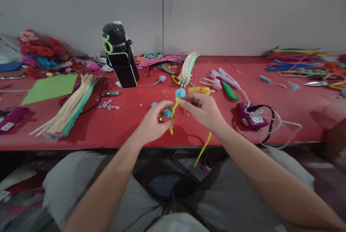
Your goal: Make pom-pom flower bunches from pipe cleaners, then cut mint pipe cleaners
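Both hands meet over the near edge of the table (189, 134). Left hand (151, 125): fingers closed on a fuzzy blue ball (167, 113) wound onto a yellow pipe cleaner (173, 111). Right hand (204, 111): fingertips pinched on the same stem just below a second blue ball (180, 92) at its upper tip. Count on stem: 2 balls, both tufted, round. A second yellow length (203, 149) hangs curved below the right wrist, past the table edge.

Table: 1, flat, red surface.
Pale bundle (69, 111): 1 long sheaf of cream and green stems, left, lying diagonally.
Green sheet (51, 87): 1, flat, four-cornered, far left.
Black bottle (119, 57): 1, upright in a dark stand, green ring at the neck.
Smaller bundle (187, 68): 1, cream and green, fanned, centre back.
Purple power strip (250, 116): 1, right, black and white cables looped beside it.
Green tool (230, 91): 1, smooth, tapered.
Blue scraps (108, 105): several, uncounted.
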The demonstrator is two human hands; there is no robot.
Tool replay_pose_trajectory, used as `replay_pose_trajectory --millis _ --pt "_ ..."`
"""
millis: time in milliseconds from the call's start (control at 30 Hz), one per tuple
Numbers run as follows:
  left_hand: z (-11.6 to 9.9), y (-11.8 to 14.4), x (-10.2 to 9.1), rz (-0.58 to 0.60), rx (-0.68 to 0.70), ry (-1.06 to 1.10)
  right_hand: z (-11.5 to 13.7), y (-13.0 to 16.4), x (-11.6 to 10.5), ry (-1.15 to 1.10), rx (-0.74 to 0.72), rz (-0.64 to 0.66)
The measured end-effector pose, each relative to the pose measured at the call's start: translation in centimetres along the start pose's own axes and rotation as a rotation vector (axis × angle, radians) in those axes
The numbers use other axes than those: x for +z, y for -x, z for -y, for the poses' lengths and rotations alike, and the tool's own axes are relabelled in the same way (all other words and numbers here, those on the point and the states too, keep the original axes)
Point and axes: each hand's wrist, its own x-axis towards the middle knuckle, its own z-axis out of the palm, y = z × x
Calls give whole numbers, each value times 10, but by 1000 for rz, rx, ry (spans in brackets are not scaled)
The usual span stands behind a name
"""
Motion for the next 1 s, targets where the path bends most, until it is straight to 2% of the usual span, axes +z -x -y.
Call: replay_pose_trajectory --millis 133,267,467,800,900,1000 --pt "-4 2 0 37 3 16 0 -1 -1 -36 48 69" --pt "-10 -1 1 44 -60 120 1 2 1 -92 90 119" --pt "-14 -5 -3 -60 -102 237 1 5 4 -104 91 191" --pt "-17 -2 -6 -6 -282 589 10 6 -3 -116 155 365" --pt "-18 0 -12 4 -291 622 8 6 -3 -147 186 446" --pt "-19 1 -17 80 -299 628 6 6 -4 -127 186 510"
